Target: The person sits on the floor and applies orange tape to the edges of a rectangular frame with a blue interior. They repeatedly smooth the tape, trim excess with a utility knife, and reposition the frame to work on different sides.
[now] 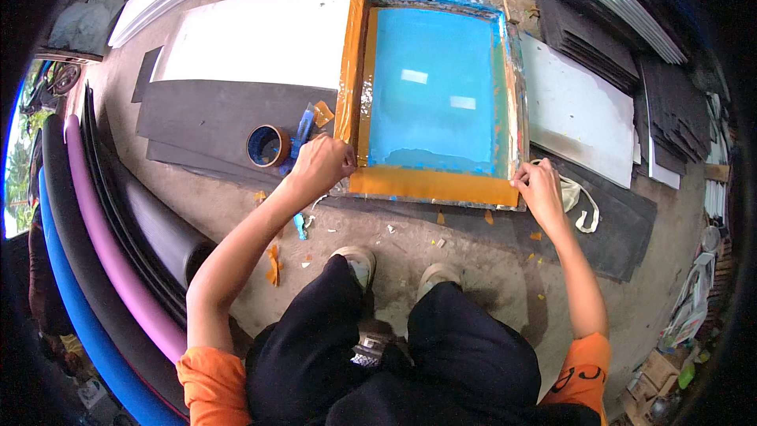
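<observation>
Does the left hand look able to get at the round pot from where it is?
Probably yes: the round pot is open-topped and stands just left of the left hand. A blue-stained item lies partly between them but seems low; the hand must likely leave the corner of the frame.

Rolls lean along the left side: one blue [75, 312], one purple [101, 241], and a thick dark roll [154, 213] beside them. A wheel [65, 77] shows beyond their far ends. On the concrete floor [465, 252] lie a white sheet [252, 39], a dark sheet [213, 118] and, at right, a white board [579, 110]. Black sheets [583, 24] are stacked at the upper right; a cardboard box [658, 367] sits lower right.
</observation>
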Demonstrator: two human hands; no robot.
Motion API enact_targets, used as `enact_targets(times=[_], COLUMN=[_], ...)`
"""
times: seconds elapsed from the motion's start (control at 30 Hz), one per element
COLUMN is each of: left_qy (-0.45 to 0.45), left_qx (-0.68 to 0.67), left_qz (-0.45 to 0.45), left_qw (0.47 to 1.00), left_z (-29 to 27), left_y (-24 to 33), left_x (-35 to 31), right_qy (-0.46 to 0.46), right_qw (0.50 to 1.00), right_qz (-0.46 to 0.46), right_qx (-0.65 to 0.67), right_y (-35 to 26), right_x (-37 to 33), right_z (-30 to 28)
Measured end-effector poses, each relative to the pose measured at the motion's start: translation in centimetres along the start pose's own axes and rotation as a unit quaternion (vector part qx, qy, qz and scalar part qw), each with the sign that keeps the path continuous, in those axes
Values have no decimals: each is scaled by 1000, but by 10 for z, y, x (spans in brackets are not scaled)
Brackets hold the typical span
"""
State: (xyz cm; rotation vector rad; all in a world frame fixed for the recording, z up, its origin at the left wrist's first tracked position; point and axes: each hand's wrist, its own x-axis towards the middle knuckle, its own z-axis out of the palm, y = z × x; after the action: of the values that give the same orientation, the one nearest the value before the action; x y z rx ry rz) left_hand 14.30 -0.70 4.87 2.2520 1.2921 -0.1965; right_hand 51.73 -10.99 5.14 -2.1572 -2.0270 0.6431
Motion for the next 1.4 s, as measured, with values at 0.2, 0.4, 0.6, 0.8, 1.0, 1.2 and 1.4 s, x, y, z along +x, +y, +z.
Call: enact_targets(times=[0.2, 0.4, 0.6, 0.8, 1.0, 1.2, 1.4], left_qy=[27, 59, 25, 11, 9, 0, -6], left_qx=[63, 118, 178, 262, 289, 304, 306], left_qz=[8, 19, 19, 22, 10, -1, -8], left_qw=[998, 991, 984, 965, 957, 953, 952], left_z=[3, -1, 12, 19, 24, 22, 23], left_y=[-1, 2, 13, 19, 20, 26, 28], left_x=[1, 10, 18, 25, 29, 31, 33], right_qy=[20, 37, 44, 50, 54, 44, 74], right_qw=[998, 990, 976, 974, 975, 976, 964], right_qz=[-2, -44, -69, -77, -71, -61, -93], right_qx=[-59, -128, -201, -205, -205, -206, -237], right_y=[-14, -20, -16, -17, -16, -14, -11], right_x=[3, 16, 17, 21, 24, 26, 27], right_z=[2, 8, 17, 20, 25, 30, 34])
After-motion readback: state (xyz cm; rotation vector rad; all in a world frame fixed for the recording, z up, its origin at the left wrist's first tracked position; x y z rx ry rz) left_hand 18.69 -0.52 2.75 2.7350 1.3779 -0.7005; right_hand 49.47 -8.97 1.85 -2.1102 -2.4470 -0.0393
